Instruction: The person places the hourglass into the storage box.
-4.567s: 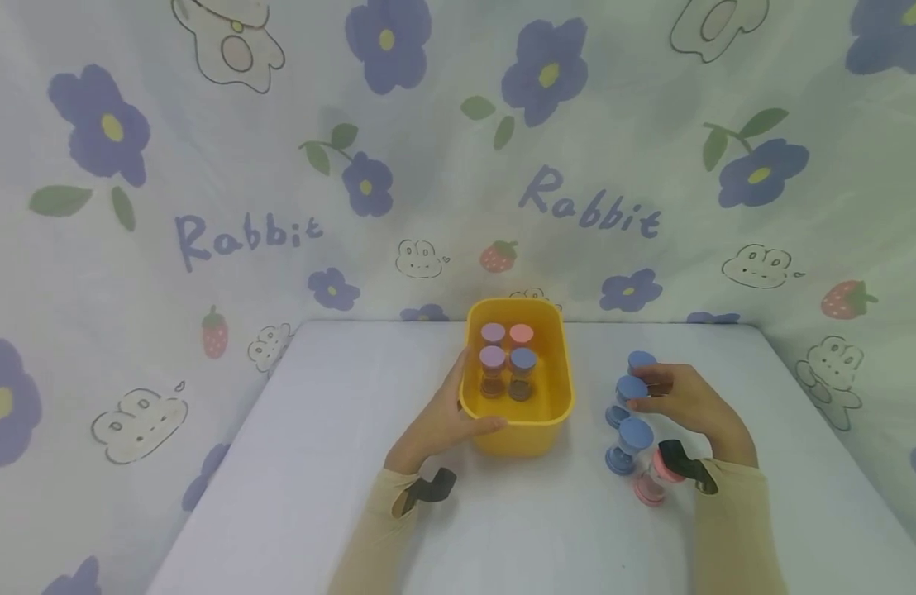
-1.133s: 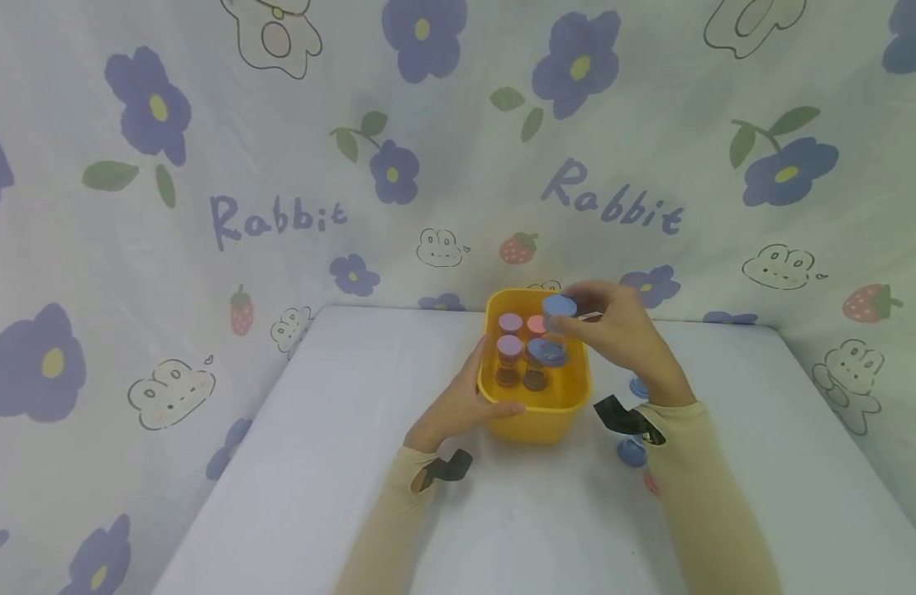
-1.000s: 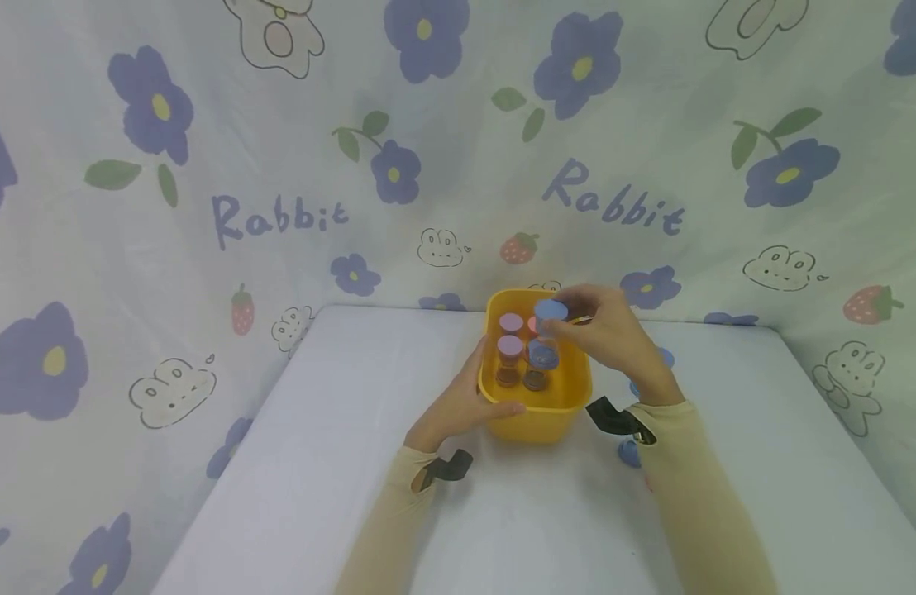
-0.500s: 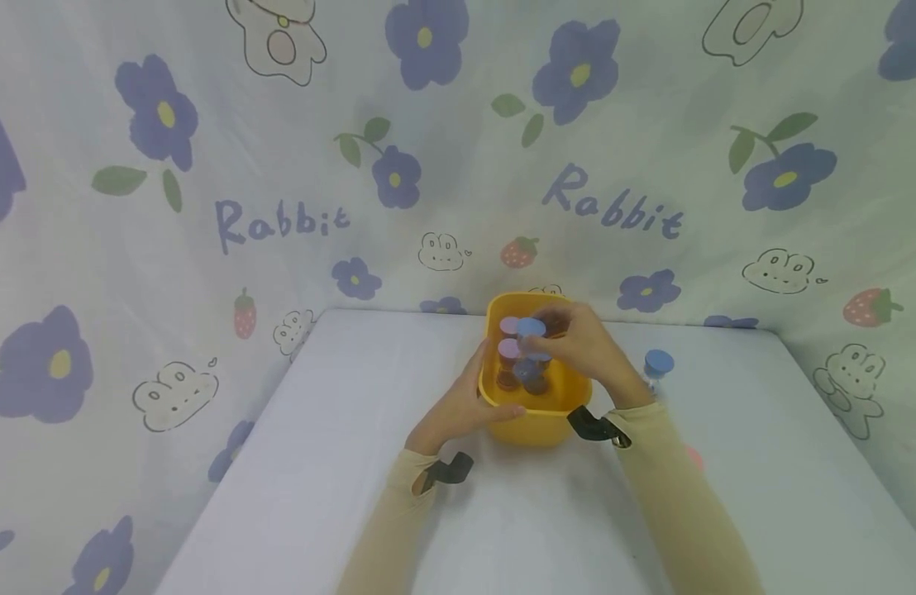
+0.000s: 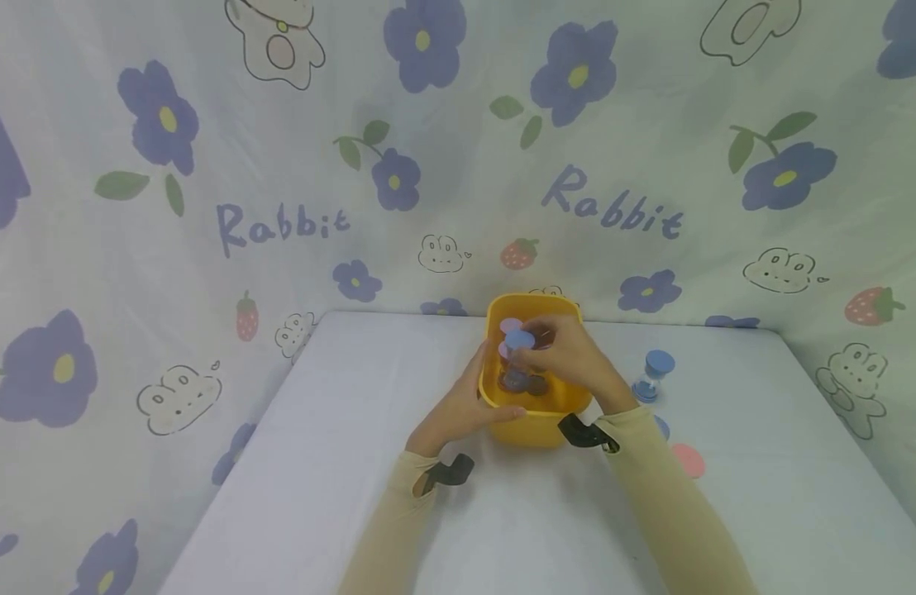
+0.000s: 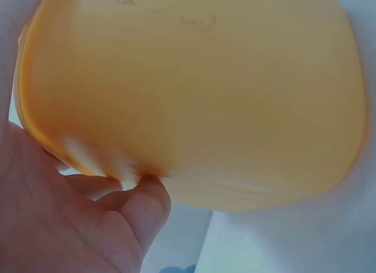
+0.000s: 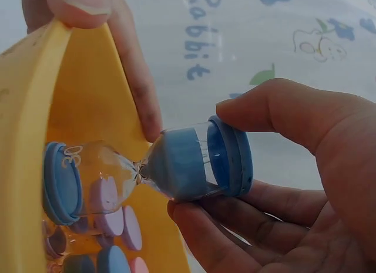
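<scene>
A yellow plastic bin (image 5: 528, 426) stands on the table. My left hand (image 5: 458, 409) grips its left front side, thumb over the front rim; curled fingers (image 6: 144, 202) press its wall in the left wrist view. Inside the bin, my right hand (image 5: 570, 355) pinches a blue-capped hourglass (image 7: 176, 167) by its upper cap, thumb on one side and fingers on the other. Blue sand fills the end nearest the hand, and "30" is marked on the glass. Several hourglasses stand in the bin, with purple caps (image 7: 132, 229), a blue cap (image 7: 111, 261) and a pink cap (image 7: 138, 265).
To the right of the bin a blue hourglass (image 5: 654, 376) stands on the white table (image 5: 398, 347). Another blue cap (image 5: 662, 427) and a pink cap (image 5: 688, 460) show partly behind the right sleeve. A patterned cloth wall (image 5: 458, 165) rises behind the table.
My right hand has taken a blue hourglass from the group on the right, carried it left over the bin and lowered it inside. My left hand keeps its hold on the bin.
</scene>
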`<control>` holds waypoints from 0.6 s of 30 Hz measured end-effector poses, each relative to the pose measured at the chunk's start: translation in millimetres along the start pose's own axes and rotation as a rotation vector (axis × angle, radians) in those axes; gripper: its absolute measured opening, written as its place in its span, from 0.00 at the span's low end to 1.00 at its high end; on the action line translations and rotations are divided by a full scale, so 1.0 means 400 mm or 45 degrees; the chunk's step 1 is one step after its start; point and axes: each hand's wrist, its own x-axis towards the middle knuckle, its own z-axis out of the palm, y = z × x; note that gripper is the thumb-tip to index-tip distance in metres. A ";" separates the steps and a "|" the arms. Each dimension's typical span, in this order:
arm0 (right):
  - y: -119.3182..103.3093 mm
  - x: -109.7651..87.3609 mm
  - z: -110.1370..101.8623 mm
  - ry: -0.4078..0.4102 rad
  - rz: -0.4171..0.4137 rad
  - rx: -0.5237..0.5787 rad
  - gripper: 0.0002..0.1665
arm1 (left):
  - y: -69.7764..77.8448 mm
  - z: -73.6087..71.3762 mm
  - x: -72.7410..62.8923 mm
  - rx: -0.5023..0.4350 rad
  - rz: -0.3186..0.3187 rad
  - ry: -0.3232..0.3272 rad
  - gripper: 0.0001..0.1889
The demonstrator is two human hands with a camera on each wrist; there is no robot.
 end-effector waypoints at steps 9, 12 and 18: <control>0.011 0.009 0.028 0.000 0.033 -0.064 0.28 | 0.003 -0.004 0.001 0.049 0.015 -0.001 0.66; 0.014 0.013 0.034 -0.001 0.021 -0.076 0.28 | 0.003 -0.006 0.004 0.051 0.041 0.000 0.66; 0.023 0.020 0.047 -0.026 0.018 -0.119 0.24 | 0.003 -0.009 0.007 0.036 0.064 -0.005 0.64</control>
